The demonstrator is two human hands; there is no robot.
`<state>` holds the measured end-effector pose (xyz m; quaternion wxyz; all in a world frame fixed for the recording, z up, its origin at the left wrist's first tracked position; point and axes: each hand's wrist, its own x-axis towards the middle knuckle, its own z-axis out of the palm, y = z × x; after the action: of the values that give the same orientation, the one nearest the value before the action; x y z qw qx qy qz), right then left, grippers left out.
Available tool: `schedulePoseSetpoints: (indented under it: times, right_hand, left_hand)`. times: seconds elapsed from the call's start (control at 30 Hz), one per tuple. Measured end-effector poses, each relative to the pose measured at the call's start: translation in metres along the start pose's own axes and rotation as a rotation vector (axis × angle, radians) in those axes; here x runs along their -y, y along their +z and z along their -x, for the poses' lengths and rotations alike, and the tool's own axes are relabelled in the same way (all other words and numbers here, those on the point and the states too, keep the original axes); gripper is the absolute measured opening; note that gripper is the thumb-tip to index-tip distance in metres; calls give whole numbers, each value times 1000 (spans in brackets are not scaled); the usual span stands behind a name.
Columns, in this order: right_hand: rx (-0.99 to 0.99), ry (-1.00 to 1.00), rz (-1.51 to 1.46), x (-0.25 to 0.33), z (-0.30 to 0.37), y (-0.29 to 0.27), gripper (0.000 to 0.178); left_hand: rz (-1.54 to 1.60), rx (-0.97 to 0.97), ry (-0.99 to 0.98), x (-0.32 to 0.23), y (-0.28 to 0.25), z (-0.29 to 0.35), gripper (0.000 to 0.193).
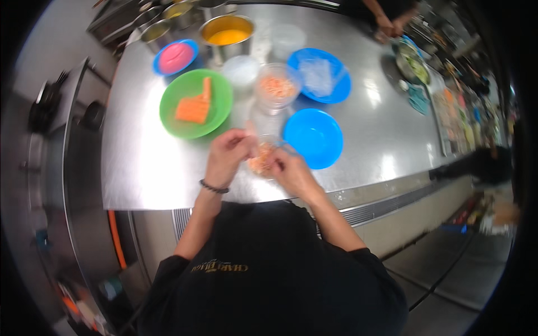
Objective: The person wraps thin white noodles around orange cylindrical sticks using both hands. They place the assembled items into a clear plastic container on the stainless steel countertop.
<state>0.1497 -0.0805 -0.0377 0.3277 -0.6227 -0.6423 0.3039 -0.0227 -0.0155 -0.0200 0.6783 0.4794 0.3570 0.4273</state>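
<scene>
Both my hands are at a clear round tub (pixel 263 168) of shredded orange-and-white food (pixel 259 162) near the table's front edge. My left hand (pixel 227 151), with a dark beaded bracelet at its wrist, is closed in a pinch at the tub's left side. A pale pinkish strip (pixel 250 132) shows at its fingertips, too blurred to name. Over the tub's right side, my right hand (pixel 291 172) has its fingers pinched together; what they hold is hidden. Beyond stands another clear tub (pixel 274 103) with similar shreds (pixel 277 86).
Orange stick-shaped pieces (pixel 193 109) lie in a green bowl (pixel 170 120) at the left. At the right are a blue bowl (pixel 314 140) and a blue dish (pixel 344 84) holding clear plastic (pixel 318 77). A steel pot (pixel 227 51) stands behind. Another person's hands (pixel 389 27) work at the far right.
</scene>
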Motion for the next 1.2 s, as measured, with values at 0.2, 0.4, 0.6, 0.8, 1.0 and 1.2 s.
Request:
schedulePoseSetpoints:
  times: [0.2,0.4,0.6,0.8,1.0,1.2]
  right_hand:
    - [-46,-294,-3,12,-11,-22,9]
    - [2,-3,-543,29,-25,-38,7]
    - [-27,-9,-517,24,-22,-37,10]
    - [-47,-37,-615,22,-19,-36,3]
    - [-189,59,-802,-14,-26,-37,3]
    - [-296,97,-1279,-19,-25,-50,8]
  left_hand:
    - [-6,-3,-8,-11,10,4,11]
    - [-65,37,-11,-15,28,6,11]
    - [-72,70,38,-12,34,4,9]
    - [58,123,-25,-13,36,4,8]
    - [179,113,-39,-14,31,5,9]
    - [-30,82,16,-28,37,12,11]
